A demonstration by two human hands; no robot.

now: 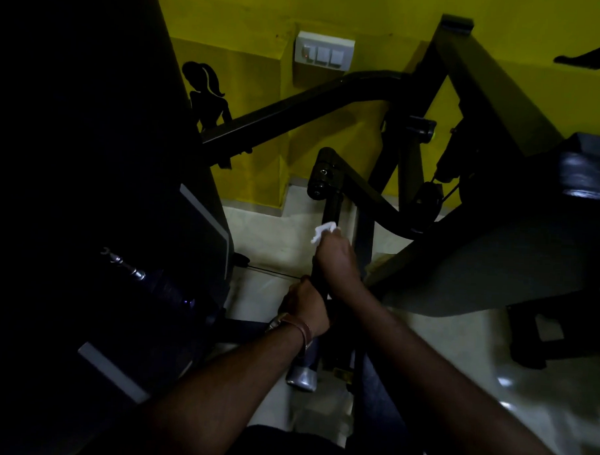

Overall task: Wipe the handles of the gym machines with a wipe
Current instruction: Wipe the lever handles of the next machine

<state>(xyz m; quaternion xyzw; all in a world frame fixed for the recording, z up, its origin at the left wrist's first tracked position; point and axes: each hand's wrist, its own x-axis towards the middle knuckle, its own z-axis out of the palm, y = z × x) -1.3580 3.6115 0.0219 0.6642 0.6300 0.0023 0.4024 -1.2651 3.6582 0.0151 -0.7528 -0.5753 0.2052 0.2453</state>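
Observation:
A black handle bar (331, 208) of a gym machine runs down the middle of the dim head view. My right hand (336, 259) is wrapped round this bar with a white wipe (322, 231) bunched in its fingers, the wipe sticking out above the knuckles. Just below it, my left hand (306, 304) grips the same bar; a watch strap sits on that wrist. The bar's lower part is hidden behind both hands.
A dark weight-stack housing (89, 186) fills the left side. A padded seat and frame (495, 251) stand to the right. Black frame arms (296, 111) cross before a yellow wall with a switch plate (323, 51). Pale tiled floor (457, 352) lies below.

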